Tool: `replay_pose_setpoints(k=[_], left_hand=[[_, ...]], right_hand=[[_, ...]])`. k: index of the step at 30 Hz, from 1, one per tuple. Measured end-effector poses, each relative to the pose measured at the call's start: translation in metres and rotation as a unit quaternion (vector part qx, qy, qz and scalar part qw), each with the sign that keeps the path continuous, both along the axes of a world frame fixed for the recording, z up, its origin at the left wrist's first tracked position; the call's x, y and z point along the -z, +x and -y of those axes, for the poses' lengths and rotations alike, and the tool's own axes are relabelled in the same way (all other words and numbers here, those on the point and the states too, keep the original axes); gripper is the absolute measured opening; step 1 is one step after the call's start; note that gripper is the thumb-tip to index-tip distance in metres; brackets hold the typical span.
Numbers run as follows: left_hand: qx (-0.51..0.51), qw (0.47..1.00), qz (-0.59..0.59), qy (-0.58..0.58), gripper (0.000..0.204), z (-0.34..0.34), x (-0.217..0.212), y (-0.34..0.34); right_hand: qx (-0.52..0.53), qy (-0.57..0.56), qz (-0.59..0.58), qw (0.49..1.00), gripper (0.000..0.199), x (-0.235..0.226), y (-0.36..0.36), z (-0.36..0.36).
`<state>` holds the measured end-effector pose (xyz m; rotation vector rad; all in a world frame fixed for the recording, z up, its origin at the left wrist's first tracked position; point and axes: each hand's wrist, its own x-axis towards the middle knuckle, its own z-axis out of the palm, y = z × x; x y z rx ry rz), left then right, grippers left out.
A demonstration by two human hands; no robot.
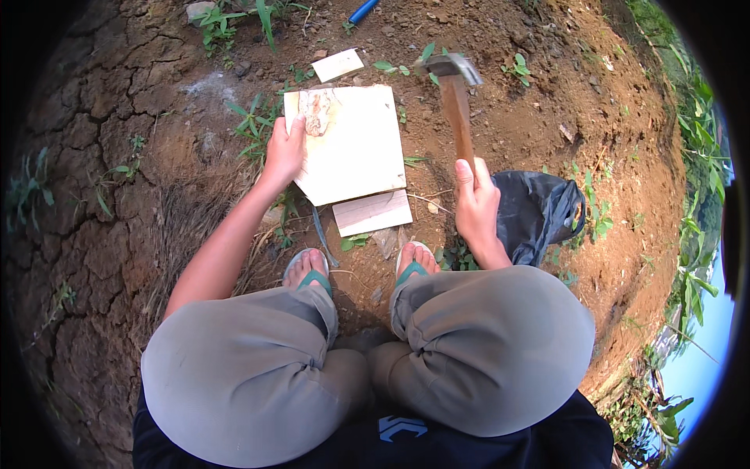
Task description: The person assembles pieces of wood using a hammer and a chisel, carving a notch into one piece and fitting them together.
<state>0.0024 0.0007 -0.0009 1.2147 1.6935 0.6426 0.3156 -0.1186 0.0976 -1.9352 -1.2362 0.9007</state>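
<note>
My right hand (pixel 478 207) is wrapped round the wooden handle of a claw hammer (pixel 456 113), whose metal head is at the far end, right of a pale wooden board (pixel 355 144). The hammer head is apart from the board and slightly blurred. My left hand (pixel 286 152) grips the board's left edge, thumb on top and the other fingers hidden at the edge. A rough brown patch marks the board's upper left. Below its near edge shows a smaller wood piece (pixel 373 214), partly covered by the board.
A small pale wood offcut (pixel 337 66) lies beyond the board, and a blue stick-like object (pixel 362 12) farther off. A black plastic bag (pixel 535 215) sits right of my right hand. Cracked soil (pixel 117 86) spreads left; small weeds grow around. My sandalled feet are near the board.
</note>
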Motion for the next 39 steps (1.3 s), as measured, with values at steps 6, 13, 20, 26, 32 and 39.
replay_pose_setpoints(k=[6,13,20,26,32,39], left_hand=[[-0.001,1.000,0.002,0.001,0.048,-0.005,0.004,0.002],[0.014,1.000,-0.017,-0.007,0.050,-0.002,-0.007,0.005],[0.001,1.000,-0.015,0.007,0.051,0.003,-0.004,-0.003],[0.013,1.000,-0.014,-0.014,0.050,-0.005,-0.002,0.007],[0.019,0.999,-0.025,0.009,0.051,-0.003,0.001,0.000],[0.020,1.000,-0.020,0.004,0.054,-0.002,0.003,0.002]], right_hand=[[-0.124,-0.140,0.107,0.976,0.043,0.049,-0.001,0.004],[-0.075,-0.129,0.021,0.989,0.043,0.003,-0.003,0.002],[-0.047,-0.082,0.076,0.993,0.037,0.006,0.008,-0.015],[-0.033,-0.028,0.048,0.998,0.034,0.026,0.004,0.001],[-0.081,-0.153,0.059,0.983,0.040,0.009,0.000,-0.008],[-0.046,-0.160,0.048,0.985,0.043,0.028,0.000,-0.004]])
